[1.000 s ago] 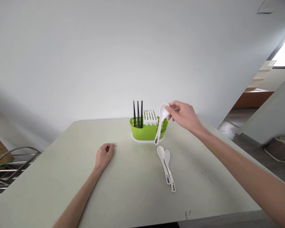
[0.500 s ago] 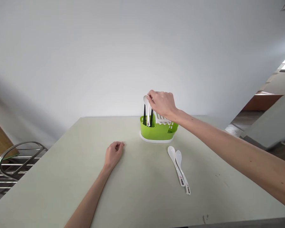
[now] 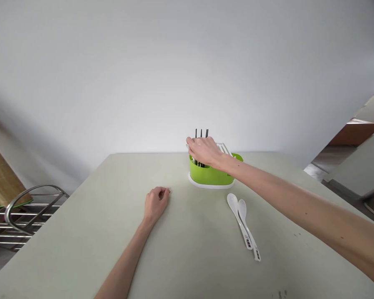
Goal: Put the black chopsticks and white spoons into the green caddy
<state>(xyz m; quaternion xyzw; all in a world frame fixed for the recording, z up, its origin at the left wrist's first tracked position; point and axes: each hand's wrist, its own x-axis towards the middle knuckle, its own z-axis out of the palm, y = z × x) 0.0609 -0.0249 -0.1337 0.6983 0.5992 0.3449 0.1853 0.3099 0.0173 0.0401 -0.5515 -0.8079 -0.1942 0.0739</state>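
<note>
My right hand (image 3: 204, 150) is closed over the left part of a green utensil holder (image 3: 210, 176). A sliver of the white spoon (image 3: 187, 145) shows at its fingertips; the rest of that spoon is hidden behind the hand. Black chopsticks (image 3: 201, 133) stand upright in the holder, behind my fingers. My left hand (image 3: 156, 202) rests on the table with its fingers curled and nothing visible in it. Two white spoons, a larger one (image 3: 239, 220) and a smaller one (image 3: 248, 230), lie side by side in front of the holder, bowls pointing away from me.
The pale green table (image 3: 187, 257) meets a plain white wall (image 3: 187, 74) at the back. Left of the table stands a metal rack (image 3: 28, 220), with a bamboo-like mat (image 3: 3, 174) behind it. The holder has a white slatted part (image 3: 223, 148) on top.
My right hand has gone lower over the holder, taking the white spoon down. The left hand keeps its pose. The whole view has shifted slightly.
</note>
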